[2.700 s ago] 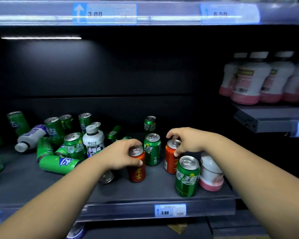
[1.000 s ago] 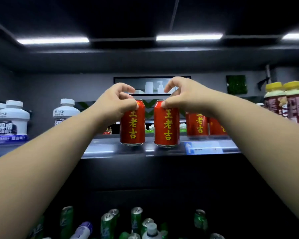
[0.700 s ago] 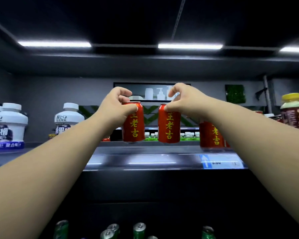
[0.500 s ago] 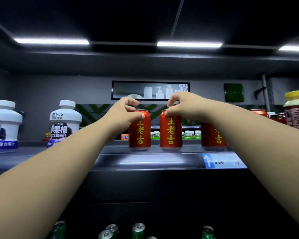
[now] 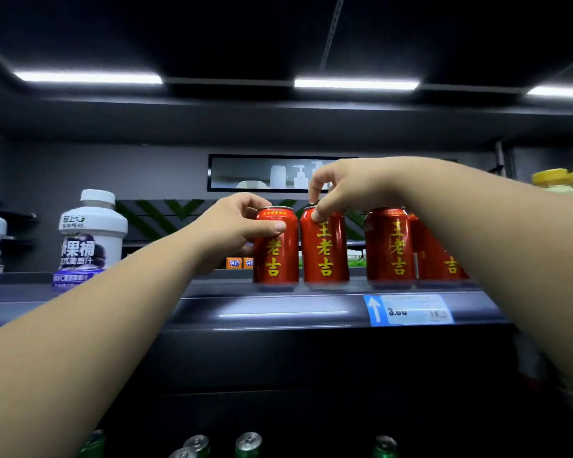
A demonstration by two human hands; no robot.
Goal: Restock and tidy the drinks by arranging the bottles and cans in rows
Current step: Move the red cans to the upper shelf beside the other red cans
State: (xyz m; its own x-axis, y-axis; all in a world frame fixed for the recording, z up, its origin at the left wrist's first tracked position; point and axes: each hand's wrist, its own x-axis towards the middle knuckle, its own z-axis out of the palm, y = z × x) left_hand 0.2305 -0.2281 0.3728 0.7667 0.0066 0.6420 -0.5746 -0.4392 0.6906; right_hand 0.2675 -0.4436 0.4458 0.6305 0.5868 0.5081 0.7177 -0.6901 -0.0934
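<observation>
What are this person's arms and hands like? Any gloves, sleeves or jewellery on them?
Both arms are bare for the whole length in view: no sleeve reaches into the picture. The left hand and the right hand wear no gloves, and no ring, watch or bracelet shows on the fingers or wrists. The fingernails look short and unpainted. Nothing is strapped or taped to either arm.

My left hand (image 5: 235, 228) grips one red can (image 5: 276, 252), my right hand (image 5: 348, 190) pinches its neighbour (image 5: 325, 249); both stand upright on the shelf (image 5: 278, 309).
</observation>
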